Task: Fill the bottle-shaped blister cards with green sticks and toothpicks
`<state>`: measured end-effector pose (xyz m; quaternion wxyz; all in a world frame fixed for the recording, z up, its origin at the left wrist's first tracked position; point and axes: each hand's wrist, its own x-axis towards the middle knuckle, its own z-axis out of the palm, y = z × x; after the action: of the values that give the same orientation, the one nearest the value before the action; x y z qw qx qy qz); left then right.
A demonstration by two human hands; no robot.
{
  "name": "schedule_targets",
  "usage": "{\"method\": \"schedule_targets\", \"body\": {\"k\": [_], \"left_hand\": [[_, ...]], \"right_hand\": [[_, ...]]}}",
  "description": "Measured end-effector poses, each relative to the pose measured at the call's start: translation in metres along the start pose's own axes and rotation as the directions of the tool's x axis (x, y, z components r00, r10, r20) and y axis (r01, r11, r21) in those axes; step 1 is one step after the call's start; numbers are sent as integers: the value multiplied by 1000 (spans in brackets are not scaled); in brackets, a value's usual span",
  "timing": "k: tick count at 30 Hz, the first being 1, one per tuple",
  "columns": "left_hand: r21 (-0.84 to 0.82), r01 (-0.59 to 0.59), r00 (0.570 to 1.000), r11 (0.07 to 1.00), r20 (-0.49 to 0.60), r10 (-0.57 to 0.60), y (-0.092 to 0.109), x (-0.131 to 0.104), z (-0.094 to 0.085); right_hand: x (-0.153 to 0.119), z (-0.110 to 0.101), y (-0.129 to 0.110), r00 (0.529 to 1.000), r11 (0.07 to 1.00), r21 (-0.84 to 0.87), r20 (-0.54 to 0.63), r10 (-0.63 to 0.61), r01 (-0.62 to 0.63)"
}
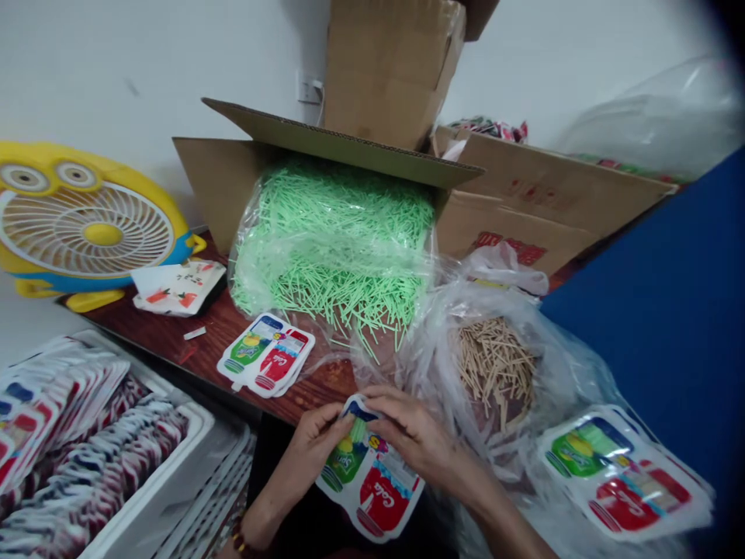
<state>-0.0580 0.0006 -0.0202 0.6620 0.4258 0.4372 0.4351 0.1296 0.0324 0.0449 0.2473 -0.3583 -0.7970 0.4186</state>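
A flat white packet (389, 497) printed with a green Sprite cup and a red Cola cup is tilted in front of me, below the table edge. Its left upper edge is pinched between the thumb and fingers of my left hand (308, 450). At the top edge my right hand (416, 435) has closed fingers on the packet; light green sticks show inside the green half, close to both thumbs. Whether the right fingertips also hold a stick is hidden. Two or so similar packets (266, 355) lie on the table beyond my left hand.
Light green sticks (349, 225) spill from a clear bag in an open carton (343, 147). Tan sticks (494, 365) fill a plastic bag at right, near stacked packets (625, 473). A white crate (168, 458) of packets stands left, below a yellow fan (102, 233) and tissue pack (180, 287).
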Motion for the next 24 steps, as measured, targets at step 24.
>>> {"method": "schedule_targets", "body": {"k": [24], "left_hand": [[-108,22,1000,994,-15,-24,4,3,15]], "right_hand": [[-1,-8,15,999,1000,-18,49,20,-19]]}}
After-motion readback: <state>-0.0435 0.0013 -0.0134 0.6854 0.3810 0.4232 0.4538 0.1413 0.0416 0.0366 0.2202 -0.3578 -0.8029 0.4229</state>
